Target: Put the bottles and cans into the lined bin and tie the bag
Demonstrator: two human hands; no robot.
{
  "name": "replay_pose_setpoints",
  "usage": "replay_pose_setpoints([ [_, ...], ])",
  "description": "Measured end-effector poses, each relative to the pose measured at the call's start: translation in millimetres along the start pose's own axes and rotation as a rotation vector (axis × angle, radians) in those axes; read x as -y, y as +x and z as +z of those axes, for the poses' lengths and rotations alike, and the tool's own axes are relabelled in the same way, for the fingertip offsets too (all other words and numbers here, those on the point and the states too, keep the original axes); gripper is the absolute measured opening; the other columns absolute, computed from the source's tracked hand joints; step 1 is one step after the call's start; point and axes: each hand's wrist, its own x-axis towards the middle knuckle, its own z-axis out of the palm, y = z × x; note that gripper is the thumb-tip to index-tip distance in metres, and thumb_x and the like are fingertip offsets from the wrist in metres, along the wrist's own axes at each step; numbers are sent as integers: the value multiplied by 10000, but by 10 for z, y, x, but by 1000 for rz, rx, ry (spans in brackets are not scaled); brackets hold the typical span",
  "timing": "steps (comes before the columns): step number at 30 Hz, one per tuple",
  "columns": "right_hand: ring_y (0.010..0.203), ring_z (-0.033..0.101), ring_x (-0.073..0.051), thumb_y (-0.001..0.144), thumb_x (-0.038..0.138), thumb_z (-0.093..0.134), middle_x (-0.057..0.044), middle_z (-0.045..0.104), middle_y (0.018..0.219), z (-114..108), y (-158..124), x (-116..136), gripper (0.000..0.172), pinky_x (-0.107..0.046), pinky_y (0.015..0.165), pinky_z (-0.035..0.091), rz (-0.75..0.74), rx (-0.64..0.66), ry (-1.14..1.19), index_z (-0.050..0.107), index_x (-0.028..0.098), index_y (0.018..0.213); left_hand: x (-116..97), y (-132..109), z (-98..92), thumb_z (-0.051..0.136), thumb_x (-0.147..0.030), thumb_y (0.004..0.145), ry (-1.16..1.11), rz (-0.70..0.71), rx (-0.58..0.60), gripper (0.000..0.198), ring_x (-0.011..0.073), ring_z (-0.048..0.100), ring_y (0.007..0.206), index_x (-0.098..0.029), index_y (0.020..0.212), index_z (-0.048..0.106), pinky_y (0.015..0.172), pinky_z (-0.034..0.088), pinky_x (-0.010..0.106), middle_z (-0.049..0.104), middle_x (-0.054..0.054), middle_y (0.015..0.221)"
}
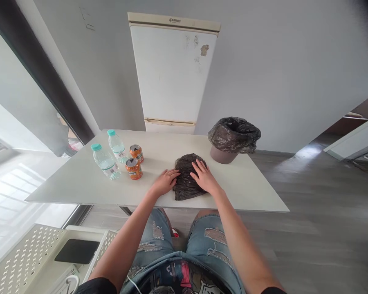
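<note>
A crumpled dark plastic bag (pixel 185 185) lies flat on the white table (pixel 79 183) near its front edge. My right hand (pixel 204 176) rests on top of the bag with its fingers stretched out flat. My left hand (pixel 165 181) lies at the bag's left edge, fingers extended and touching the plastic. Neither hand grips anything.
Two water bottles (pixel 106 161) with teal caps and two orange cans (pixel 134 168) stand at the table's left. A small bin (pixel 233 139) lined with a dark bag sits at the back right. A white fridge (pixel 171 73) stands behind the table. A perforated white cart (pixel 33 253) is at lower left.
</note>
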Motion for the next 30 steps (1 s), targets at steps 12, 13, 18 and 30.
replay_pose_setpoints([
  [12,1646,132,-335,1073,663,260,-62,173,1772,245,-46,-112,749,-659,1305,118,23,72,-130,268,251,1698,-33,-3,-41,419,-238,1044,181,54,25,478,253,475,1497,-298,1483,601,1273,326,515,549,49,1593],
  [13,1644,137,-342,1078,649,262,-71,190,1770,211,-77,-98,735,-679,1297,123,6,28,-117,269,251,1697,-72,-19,-76,412,-250,1060,202,70,-8,471,250,477,1490,-288,1500,578,1254,350,501,544,62,1593],
  [18,1394,547,-315,1109,473,341,-147,609,1474,-17,-518,-75,485,-561,1198,427,-79,-338,55,622,234,1424,-352,-287,-245,500,-385,1084,229,142,-111,295,235,643,1210,-261,1265,697,1074,458,428,711,81,1290],
  [30,1158,647,-299,991,388,680,-114,682,1267,-6,-1461,-230,352,-497,995,565,-201,-123,-21,669,270,1323,-701,-850,-39,666,-139,966,246,223,99,148,196,681,993,-243,1044,737,916,430,388,752,22,1066],
])
